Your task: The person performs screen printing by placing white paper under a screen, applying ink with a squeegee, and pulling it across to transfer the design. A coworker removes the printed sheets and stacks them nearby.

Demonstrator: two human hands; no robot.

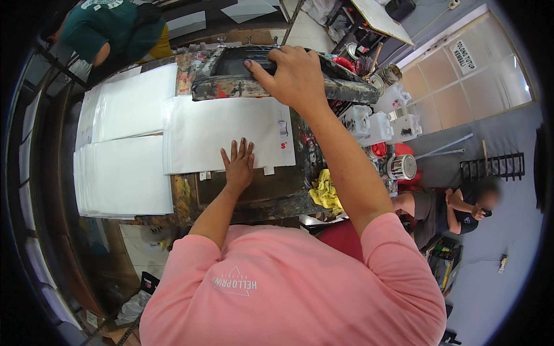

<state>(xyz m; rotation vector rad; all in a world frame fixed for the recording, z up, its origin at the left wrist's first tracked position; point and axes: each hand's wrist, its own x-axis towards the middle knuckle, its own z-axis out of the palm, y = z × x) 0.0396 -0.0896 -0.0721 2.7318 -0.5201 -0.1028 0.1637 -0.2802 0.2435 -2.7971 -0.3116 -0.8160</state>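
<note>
My left hand (239,166) lies flat with its fingers spread on a white sheet (216,127). The sheet rests on the printing table (186,199), and small red and dark marks show near its right end. Beyond the sheet, my right hand (293,76) is wrapped over the near bar of a paint-stained screen printing frame (245,89). The frame appears tilted up, its far side near metal clamps at the back of the table. Its underside and my right fingertips are partly hidden.
Stacks of white sheets (124,176) cover the table's left side. A crumpled yellow cloth (327,192) lies at the right edge. White plastic jugs (378,128) and a paint can (402,167) stand farther right. One person (109,32) is at far left, another (461,210) at right.
</note>
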